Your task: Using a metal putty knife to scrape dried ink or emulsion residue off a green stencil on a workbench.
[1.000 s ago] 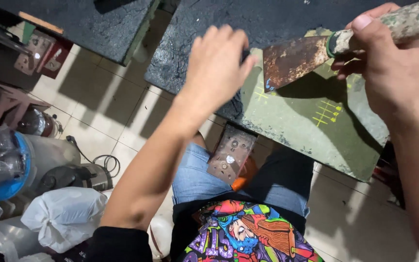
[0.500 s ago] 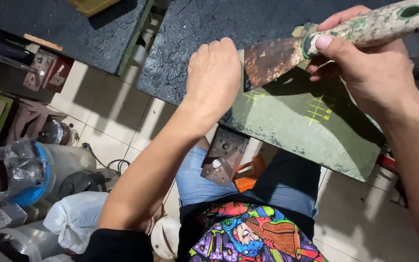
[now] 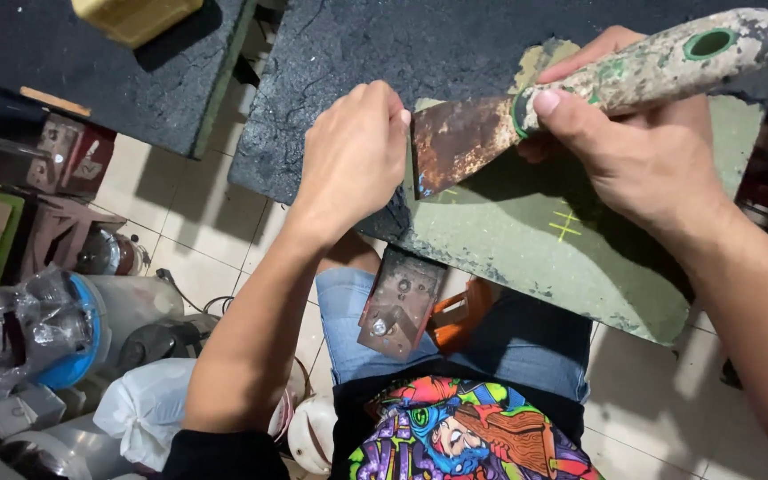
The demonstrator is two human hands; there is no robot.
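At the upper right of the frame, a scraper (image 3: pixel 580 102) is gripped in the right hand (image 3: pixel 633 151), whose fingers are wrapped tight round the paint-spattered handle, thumb pressed along it near the collar. The long axis of the scraper is laid from the upper right corner down toward the centre: the handle end with its green-ringed hole is turned to the upper right, and the rusty blade (image 3: pixel 460 142) is pointed to the lower left. The blade's edge is brought to the left border of a green board (image 3: pixel 544 267), which is laid over the cracked dark bench top (image 3: pixel 384 44) and is seen jutting past the bench's near edge above the person's lap.

Just left of the blade, the left hand (image 3: pixel 353 160) is set knuckles up, fingers curled down together onto the bench at the board's left edge; whether anything is pinched under them cannot be told. Its fingertips are almost touching the blade's edge, so the blade lies immediately to the right of that hand. Of the two hands, the left is nearer the blade's tip and the right is farther up the handle. Yellow marks (image 3: pixel 566 227) are seen on the board below the right hand. Under the bench edge, a rusty metal bracket (image 3: pixel 399 302) is seen above the knee.
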